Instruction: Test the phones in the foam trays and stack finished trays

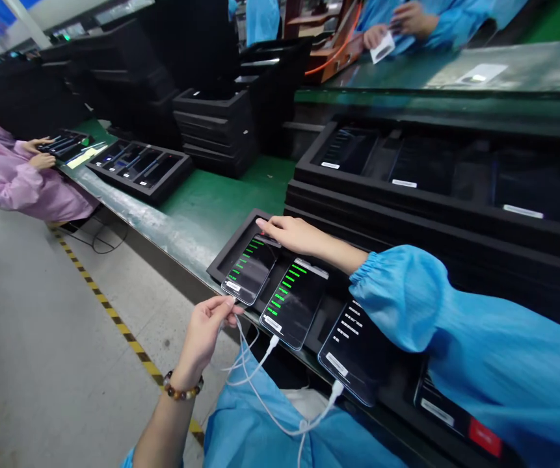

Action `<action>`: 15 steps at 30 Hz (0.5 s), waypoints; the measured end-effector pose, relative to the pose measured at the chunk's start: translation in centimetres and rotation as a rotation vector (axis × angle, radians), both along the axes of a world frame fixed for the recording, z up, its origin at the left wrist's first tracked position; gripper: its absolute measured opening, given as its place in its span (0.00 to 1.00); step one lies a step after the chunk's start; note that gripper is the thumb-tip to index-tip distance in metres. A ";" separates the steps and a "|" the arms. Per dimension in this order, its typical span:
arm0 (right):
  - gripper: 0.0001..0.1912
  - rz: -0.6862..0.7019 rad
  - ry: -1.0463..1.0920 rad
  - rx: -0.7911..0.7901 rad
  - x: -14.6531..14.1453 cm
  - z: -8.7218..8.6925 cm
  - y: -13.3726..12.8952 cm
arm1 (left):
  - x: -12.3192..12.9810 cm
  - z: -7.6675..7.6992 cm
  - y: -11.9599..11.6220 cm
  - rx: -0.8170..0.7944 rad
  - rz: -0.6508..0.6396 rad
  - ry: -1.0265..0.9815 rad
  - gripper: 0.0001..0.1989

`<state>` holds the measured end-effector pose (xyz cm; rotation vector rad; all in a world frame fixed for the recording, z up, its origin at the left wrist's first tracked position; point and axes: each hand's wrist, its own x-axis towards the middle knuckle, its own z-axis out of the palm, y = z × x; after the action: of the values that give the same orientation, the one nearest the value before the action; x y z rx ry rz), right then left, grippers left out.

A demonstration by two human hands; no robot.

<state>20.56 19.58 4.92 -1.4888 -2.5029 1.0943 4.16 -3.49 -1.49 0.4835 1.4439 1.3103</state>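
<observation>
Thumb and fingertips of my left hand (211,322) pinch the end of a white charging cable (240,329) at the bottom edge of the leftmost phone (250,270). The plug itself is hidden by the fingers. My right hand (292,234) lies with fingers stretched over the top end of that phone; some fingertips are out of sight. Beside it are a second phone (295,303) with green lines on its screen and a third phone (352,351) with white lines. White plugs sit at the bottom edges of both. All lie in a black foam tray (221,265).
A fourth phone (438,403) shows a red patch, partly under my sleeve. Stacked black trays (338,201) with phones stand behind. Further left are another phone tray (162,182) and a co-worker in pink (21,172). A blue-sleeved co-worker's hand (413,19) is across the bench (206,195).
</observation>
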 end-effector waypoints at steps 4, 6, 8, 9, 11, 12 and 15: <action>0.33 -0.034 0.013 0.011 0.0 -0.1 0.0 | -0.2 0.6 0.2 -0.042 -0.009 -0.022 0.28; 0.33 -0.051 0.022 0.025 0.0 -0.2 0.0 | -0.3 0.9 0.4 -0.057 -0.005 -0.014 0.29; 0.34 -0.061 0.033 0.037 -0.1 -0.4 -0.1 | -0.3 1.3 0.7 -0.063 0.005 0.003 0.30; 0.34 -0.060 0.040 0.039 -0.2 -0.5 -0.2 | -0.3 1.4 0.8 -0.061 0.011 0.012 0.30; 0.33 -0.053 0.053 0.041 -0.3 -0.5 -0.4 | -0.5 1.8 1.1 -0.056 0.017 0.036 0.31; 0.32 -0.050 0.060 0.043 -0.3 -0.4 -0.5 | -0.6 2.0 1.2 -0.056 0.012 0.055 0.31; 0.27 0.009 0.092 0.067 0.5 0.7 -1.1 | -1.3 2.5 1.6 -0.063 -0.045 0.159 0.33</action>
<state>21.04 18.53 5.60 -1.3791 -2.4619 1.0437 2.90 -1.90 1.01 0.5857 1.5916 1.2090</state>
